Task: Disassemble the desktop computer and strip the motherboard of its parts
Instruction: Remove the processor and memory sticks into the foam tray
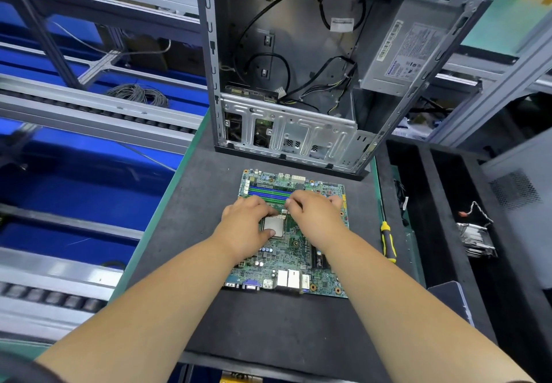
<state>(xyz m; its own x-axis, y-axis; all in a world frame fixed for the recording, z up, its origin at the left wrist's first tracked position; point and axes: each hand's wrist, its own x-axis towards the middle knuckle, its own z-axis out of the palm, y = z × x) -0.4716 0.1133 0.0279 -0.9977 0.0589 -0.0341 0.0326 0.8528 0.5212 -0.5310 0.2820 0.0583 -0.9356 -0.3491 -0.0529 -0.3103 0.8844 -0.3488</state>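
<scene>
I have one view only, a wide-angle camera on the head, looking forward and steeply down over both forearms. It sits close above the table [209, 308], with the motherboard [286, 260] near mid-frame and the open computer case [298, 53] standing beyond it, edges bowed by the lens.

Bare dark mat [185, 203] lies open left of the motherboard [286, 263] and nearer the person. Beyond the motherboard, the open computer case [298, 83] blocks the way; a screwdriver [387, 240] lies just right.
</scene>
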